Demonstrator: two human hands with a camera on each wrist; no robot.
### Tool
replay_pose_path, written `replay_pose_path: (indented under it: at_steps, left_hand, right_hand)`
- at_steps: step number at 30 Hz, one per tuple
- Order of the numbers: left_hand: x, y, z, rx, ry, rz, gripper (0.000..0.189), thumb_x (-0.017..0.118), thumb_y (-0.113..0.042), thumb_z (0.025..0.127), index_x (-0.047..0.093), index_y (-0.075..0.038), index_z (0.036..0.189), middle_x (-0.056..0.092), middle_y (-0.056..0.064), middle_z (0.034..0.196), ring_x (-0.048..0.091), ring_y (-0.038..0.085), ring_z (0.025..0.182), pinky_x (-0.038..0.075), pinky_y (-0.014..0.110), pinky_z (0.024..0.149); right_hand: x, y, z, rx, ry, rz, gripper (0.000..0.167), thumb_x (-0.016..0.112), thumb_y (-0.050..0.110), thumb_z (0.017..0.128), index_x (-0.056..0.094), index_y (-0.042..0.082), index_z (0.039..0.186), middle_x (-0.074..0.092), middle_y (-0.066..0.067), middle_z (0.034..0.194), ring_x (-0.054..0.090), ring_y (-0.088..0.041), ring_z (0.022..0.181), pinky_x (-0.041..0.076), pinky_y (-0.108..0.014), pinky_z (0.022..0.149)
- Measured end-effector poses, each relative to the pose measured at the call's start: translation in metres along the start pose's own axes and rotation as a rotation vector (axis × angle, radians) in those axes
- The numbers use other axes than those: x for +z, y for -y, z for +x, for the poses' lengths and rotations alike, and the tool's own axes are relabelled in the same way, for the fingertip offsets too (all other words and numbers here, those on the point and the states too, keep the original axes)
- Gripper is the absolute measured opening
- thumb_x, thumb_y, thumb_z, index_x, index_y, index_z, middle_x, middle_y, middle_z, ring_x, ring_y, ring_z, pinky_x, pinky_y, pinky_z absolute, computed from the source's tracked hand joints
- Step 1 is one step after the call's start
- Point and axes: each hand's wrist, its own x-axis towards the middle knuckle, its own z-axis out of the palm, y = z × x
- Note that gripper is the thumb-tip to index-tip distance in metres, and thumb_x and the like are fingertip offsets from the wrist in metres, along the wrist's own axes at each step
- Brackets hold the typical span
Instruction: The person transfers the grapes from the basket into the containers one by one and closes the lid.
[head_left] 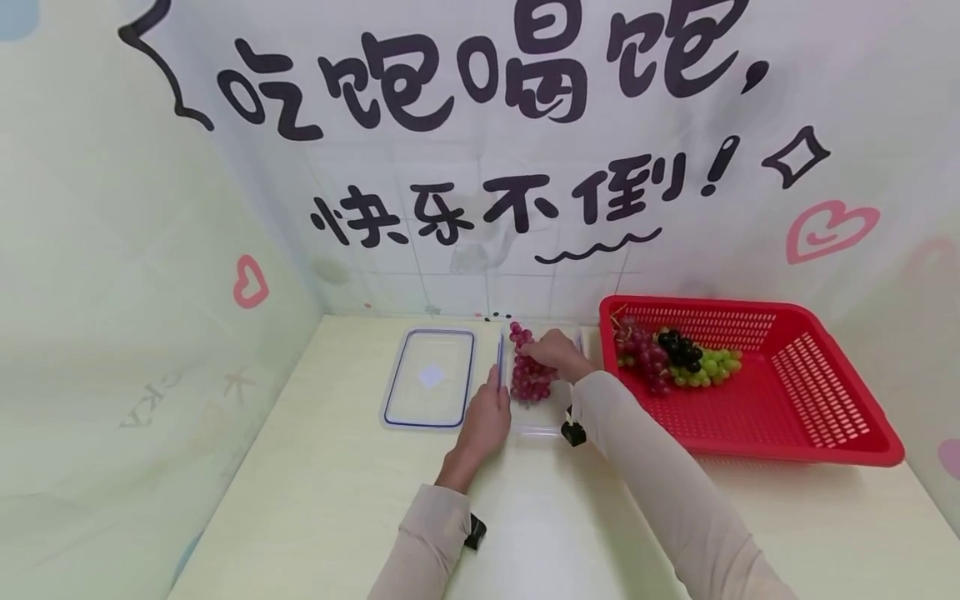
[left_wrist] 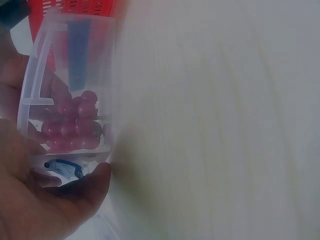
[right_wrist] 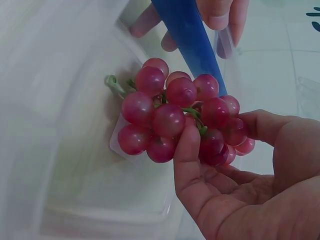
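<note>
- Pinching round red grapes (right_wrist: 167, 120), our right hand (head_left: 557, 352) could burst some by oversqueezing.
- Our left hand (head_left: 486, 419) clasps a clear plastic box (head_left: 531, 431) near the bench's (head_left: 322, 475) back edge.

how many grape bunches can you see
4: one pink bunch held by the right hand in the clear container; dark red bunch, black bunch and green bunch in the red basket. Others may be hidden there.
</note>
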Motion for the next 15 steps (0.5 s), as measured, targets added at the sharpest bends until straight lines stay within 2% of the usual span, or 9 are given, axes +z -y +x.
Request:
replay_pose_path:
  at_steps: [10,13,15]
  left_hand:
    - [-0.0020,0.0009,-0.0028,0.013,-0.003,0.005,0.051,0.037,-0.014,0.107,0.026,0.005,0.153,0.061,0.018,0.100,0.055,0.022,0.079,0.050,0.041,0.076]
    - [-0.0015,0.0007,-0.0023,0.018,-0.004,0.000,0.051,0.037,-0.014,0.107,0.026,0.005,0.153,0.060,0.016,0.097,0.054,0.021,0.077,0.050,0.039,0.072]
    - [-0.0004,0.0005,-0.0016,0.017,-0.003,-0.011,0.051,0.037,-0.014,0.107,0.026,0.004,0.154,0.060,0.016,0.096,0.053,0.021,0.074,0.049,0.038,0.069]
  right_hand:
    - [0.0057,-0.0012,0.0001,0.005,0.048,0.050,0.035,0.059,0.027,0.098,0.058,-0.001,0.119,0.059,-0.011,0.103,0.060,-0.019,0.085,0.057,-0.027,0.071]
    - [0.0053,-0.0016,0.0007,-0.021,0.037,0.018,0.034,0.058,0.029,0.099,0.061,0.000,0.115,0.058,-0.009,0.098,0.060,-0.019,0.083,0.057,-0.029,0.074]
    - [0.0052,-0.0024,0.0009,-0.049,0.016,-0.043,0.032,0.056,0.031,0.100,0.064,0.001,0.108,0.057,-0.007,0.090,0.059,-0.019,0.079,0.057,-0.031,0.075]
